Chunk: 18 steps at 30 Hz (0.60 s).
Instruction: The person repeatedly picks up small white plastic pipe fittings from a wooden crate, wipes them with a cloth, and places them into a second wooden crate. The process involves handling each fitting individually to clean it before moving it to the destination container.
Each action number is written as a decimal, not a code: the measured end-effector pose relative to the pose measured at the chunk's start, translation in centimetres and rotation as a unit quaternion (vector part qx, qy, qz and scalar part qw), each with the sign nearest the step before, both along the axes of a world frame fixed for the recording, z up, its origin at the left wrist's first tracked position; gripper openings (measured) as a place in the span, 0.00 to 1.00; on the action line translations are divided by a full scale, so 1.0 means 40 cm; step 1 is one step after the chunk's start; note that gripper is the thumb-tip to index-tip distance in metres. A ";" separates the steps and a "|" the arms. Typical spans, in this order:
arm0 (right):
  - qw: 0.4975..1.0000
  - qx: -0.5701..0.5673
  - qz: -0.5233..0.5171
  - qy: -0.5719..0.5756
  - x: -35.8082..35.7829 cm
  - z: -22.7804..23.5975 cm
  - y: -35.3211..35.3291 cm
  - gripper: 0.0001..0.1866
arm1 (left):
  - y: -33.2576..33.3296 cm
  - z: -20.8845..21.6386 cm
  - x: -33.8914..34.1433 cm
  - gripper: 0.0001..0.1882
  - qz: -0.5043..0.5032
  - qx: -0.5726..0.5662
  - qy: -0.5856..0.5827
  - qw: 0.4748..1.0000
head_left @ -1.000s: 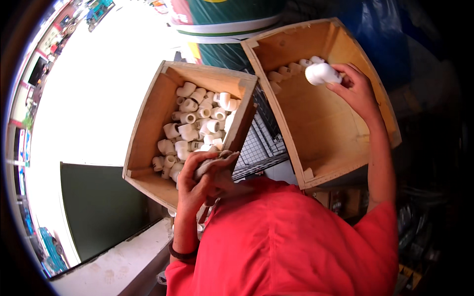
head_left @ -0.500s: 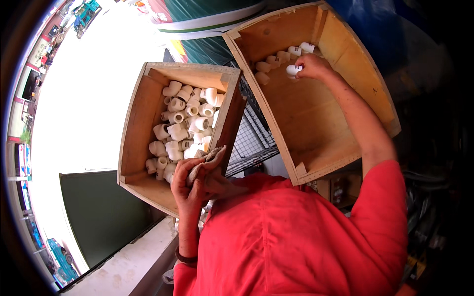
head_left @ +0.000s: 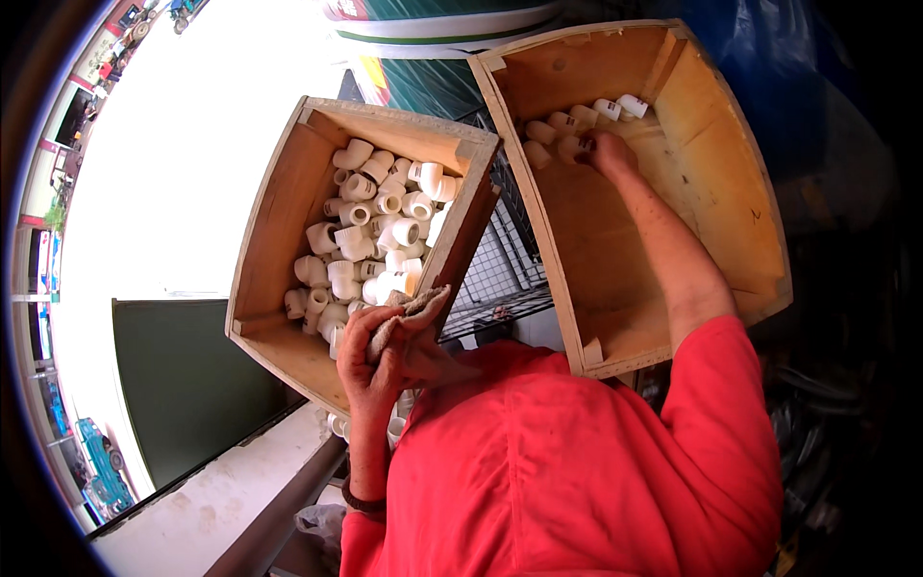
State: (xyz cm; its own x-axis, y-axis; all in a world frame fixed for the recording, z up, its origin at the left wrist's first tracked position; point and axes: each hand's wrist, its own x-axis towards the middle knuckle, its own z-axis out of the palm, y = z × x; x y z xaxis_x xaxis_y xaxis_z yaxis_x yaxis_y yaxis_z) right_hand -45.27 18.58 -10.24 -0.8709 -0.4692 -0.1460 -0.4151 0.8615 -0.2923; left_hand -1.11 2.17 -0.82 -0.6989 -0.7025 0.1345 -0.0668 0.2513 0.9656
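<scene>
a white pipe elbow (head_left: 573, 149) sits low in the far left part of the right-hand wooden box (head_left: 625, 260), in your right hand (head_left: 612, 156). the fingers of that hand are bent and nearly together, closed on the elbow's right end. just beyond it, a slanting row of similar white elbows (head_left: 608, 109) runs along the box's far side, and one more lies to its left.

your left hand (head_left: 373, 354) is curled shut around a crumpled greyish cloth (head_left: 415, 310), at the near right edge of the left-hand wooden box (head_left: 264, 236). that box holds a loose heap of white elbows (head_left: 356, 242), their openings turned every way.

between the boxes you have a black wire rack (head_left: 495, 264). your red shirt (head_left: 529, 462) fills the near middle. to the near left are a dark green panel (head_left: 197, 385) and a pale ledge (head_left: 207, 505); at the far side stands a green, white-banded bundle (head_left: 433, 91).
</scene>
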 end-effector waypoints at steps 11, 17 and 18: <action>0.988 -0.146 0.013 -0.039 -0.039 -0.120 -0.007 0.26 | 0.030 0.023 -0.001 0.21 0.036 0.062 0.005 0.997; 0.995 -0.101 0.020 -0.013 -0.030 -0.114 -0.012 0.25 | 0.003 0.007 0.030 0.19 0.023 -0.068 -0.032 0.997; 0.994 -0.108 0.030 -0.013 -0.033 -0.118 -0.010 0.24 | 0.005 0.009 0.033 0.18 0.024 -0.070 -0.043 0.996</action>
State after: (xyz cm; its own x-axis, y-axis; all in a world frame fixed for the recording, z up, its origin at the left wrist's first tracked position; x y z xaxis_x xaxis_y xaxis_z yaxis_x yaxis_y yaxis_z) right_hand -46.60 18.18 -14.95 -0.8374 -0.5434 -0.0588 -0.4541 0.7517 -0.4783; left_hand 0.19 2.37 -0.47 -0.6777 -0.7144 0.1742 -0.1632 0.3772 0.9117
